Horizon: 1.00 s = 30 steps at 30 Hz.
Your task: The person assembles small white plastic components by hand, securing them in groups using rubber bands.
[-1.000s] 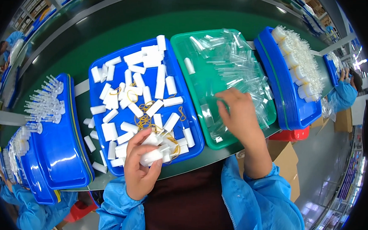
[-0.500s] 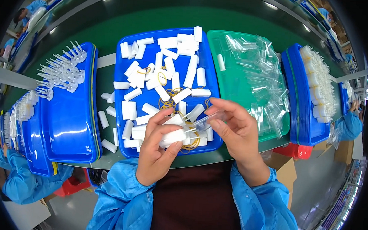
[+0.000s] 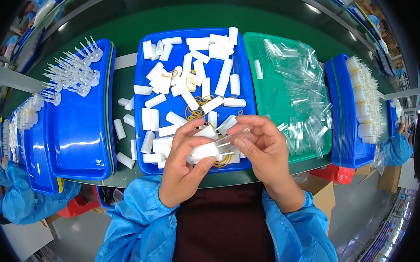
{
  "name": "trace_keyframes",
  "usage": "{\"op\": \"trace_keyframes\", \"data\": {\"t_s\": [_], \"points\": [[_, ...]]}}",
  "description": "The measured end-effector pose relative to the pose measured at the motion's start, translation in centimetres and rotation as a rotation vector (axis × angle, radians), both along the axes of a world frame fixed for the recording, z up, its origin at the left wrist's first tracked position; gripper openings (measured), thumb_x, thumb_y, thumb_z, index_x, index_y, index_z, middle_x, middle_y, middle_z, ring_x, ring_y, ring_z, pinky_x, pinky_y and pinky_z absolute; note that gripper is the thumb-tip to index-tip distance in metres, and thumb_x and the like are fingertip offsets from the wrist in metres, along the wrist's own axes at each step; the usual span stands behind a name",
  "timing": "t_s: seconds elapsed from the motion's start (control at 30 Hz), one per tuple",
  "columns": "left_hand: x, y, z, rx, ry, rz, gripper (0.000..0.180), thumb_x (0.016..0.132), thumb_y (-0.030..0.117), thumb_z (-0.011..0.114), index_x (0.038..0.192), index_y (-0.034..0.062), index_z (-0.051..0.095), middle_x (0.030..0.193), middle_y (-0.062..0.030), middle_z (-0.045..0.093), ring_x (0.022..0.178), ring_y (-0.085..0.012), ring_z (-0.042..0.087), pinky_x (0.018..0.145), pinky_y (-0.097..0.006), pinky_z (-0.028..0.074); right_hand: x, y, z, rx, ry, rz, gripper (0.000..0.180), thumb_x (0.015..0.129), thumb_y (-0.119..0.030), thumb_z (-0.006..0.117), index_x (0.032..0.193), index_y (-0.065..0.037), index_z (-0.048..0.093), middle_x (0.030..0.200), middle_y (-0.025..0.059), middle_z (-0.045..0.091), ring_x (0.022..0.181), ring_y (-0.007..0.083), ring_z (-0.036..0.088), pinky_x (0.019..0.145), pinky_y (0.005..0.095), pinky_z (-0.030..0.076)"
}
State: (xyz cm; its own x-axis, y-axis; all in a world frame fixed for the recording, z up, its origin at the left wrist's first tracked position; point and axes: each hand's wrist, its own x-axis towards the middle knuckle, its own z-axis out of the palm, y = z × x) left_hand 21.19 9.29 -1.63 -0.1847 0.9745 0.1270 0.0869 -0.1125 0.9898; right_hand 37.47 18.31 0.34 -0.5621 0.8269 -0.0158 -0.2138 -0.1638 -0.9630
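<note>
Over the blue tray [image 3: 245, 85], by its near edge and toward the right corner, my left hand [image 3: 183, 170] clamps a white piece [image 3: 203, 153] while my right hand [image 3: 269, 152] pinches a clear sleeve [image 3: 237, 137] at its end, apparently a fitting step, calling next for straight alignment.

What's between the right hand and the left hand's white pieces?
A clear plastic piece, pinched in the right hand and reaching toward the white pieces in the left hand; head view.
</note>
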Motion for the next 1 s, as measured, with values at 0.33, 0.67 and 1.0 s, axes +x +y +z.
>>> {"op": "trace_keyframes", "data": {"t_s": [0.33,0.67,1.0], "points": [[0.2,0.2,0.3,0.012,0.020,0.026,0.019,0.088,0.014,0.060,0.104,0.0039,0.057,0.132,-0.0167,0.039,0.110,-0.0250,0.049,0.093,-0.035,0.039,-0.3,-0.5,-0.7,-0.111,0.140,-0.062,0.025,0.084,-0.002,0.064,0.106,0.001,0.053,0.102,0.0154,0.064,0.090,0.0165,0.064,0.081,0.0282,0.050],[0.1,0.4,0.2,0.048,0.063,0.072,0.014,0.092,0.017,0.055,0.098,0.0052,0.059,0.129,-0.0168,0.040,0.107,-0.0228,0.048,0.092,-0.035,0.039,-0.4,-0.9,-0.3,0.011,0.098,-0.069,0.025,0.083,-0.001,0.065,0.104,0.002,0.052,0.102,0.0167,0.063,0.091,0.0189,0.064,0.084,0.0302,0.050],[0.0,0.2,0.6,-0.009,0.196,0.035,0.019,0.084,0.012,0.063,0.100,0.0036,0.057,0.133,-0.0204,0.036,0.116,-0.0320,0.045,0.098,-0.040,0.036,0.4,0.4,-0.5,0.039,0.026,0.021,0.025,0.085,-0.001,0.064,0.108,0.003,0.054,0.104,0.0137,0.064,0.099,0.0170,0.062,0.083,0.0265,0.051]]}}
